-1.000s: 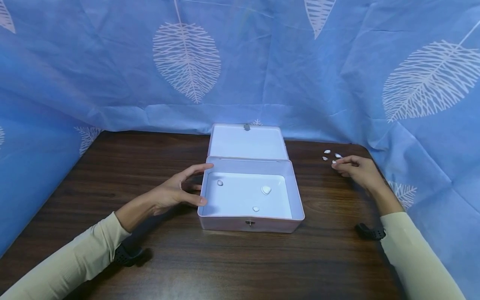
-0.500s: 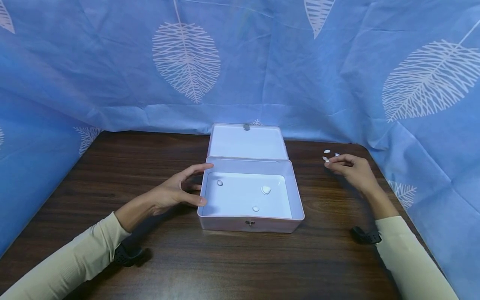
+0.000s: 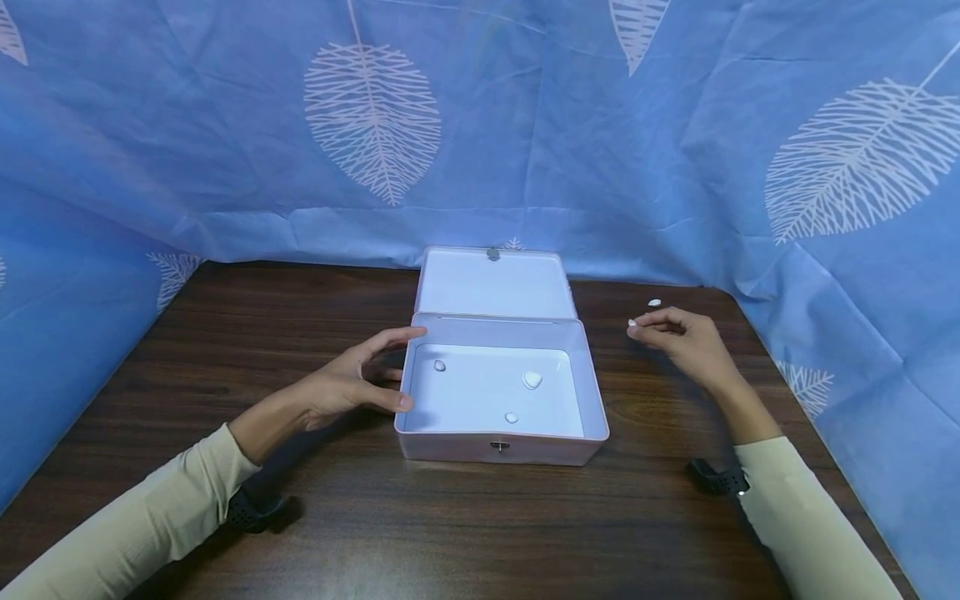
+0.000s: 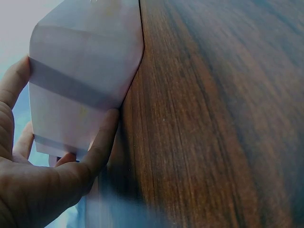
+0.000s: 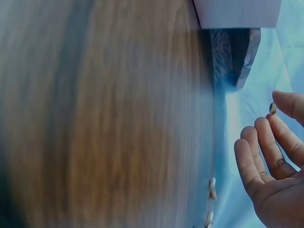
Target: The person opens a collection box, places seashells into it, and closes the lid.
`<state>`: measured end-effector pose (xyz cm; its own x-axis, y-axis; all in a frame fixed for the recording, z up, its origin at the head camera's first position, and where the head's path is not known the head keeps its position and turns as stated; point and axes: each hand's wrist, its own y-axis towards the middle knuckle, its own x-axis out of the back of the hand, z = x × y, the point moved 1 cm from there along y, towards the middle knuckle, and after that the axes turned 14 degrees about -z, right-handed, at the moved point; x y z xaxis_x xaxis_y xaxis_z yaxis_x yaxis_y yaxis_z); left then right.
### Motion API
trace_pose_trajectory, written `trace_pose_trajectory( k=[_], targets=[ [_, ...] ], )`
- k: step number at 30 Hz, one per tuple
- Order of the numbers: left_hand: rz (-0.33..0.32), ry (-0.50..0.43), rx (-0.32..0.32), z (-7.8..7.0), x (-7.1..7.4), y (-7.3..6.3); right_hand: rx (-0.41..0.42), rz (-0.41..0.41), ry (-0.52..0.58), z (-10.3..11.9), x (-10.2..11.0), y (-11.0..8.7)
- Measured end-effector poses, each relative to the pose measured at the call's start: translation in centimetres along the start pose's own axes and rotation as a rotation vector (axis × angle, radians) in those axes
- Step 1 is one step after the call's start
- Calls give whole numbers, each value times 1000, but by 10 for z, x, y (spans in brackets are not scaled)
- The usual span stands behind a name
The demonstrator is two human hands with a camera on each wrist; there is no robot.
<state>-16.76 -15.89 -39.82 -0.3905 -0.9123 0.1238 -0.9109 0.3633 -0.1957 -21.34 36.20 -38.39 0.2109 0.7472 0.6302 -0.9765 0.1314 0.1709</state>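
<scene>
In the head view, an open white metal box [image 3: 500,448] sits mid-table with a white shell [image 3: 532,380] and two smaller ones inside. My left hand [image 3: 352,379] rests against its left side, fingers and thumb spread along the wall and rim. The left wrist view has these fingertips touching the box wall [image 4: 76,71]. Right of the box, my right hand [image 3: 686,342] pinches a small shell [image 5: 272,108] between thumb and index finger, above the table. Behind that hand lies another shell [image 3: 654,302]; the hand hides the spot where others lay.
The box lid [image 3: 495,283] leans back at the rear. A blue leaf-print cloth [image 3: 525,150] hangs behind the dark wooden table [image 3: 480,533]. Loose shells [image 5: 212,188] show low in the right wrist view. Black bands [image 3: 717,478] are at both wrists.
My right hand has moved left from the loose shells toward the box, carrying the pinched shell. My left hand and the box have stayed in place.
</scene>
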Motion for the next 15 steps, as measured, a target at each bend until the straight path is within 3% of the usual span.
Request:
trace_pose_trajectory(
  k=[15],
  targets=[
    [-6,25,5,-3,0,0,22,25,-11,27,-8,-10]
  ],
)
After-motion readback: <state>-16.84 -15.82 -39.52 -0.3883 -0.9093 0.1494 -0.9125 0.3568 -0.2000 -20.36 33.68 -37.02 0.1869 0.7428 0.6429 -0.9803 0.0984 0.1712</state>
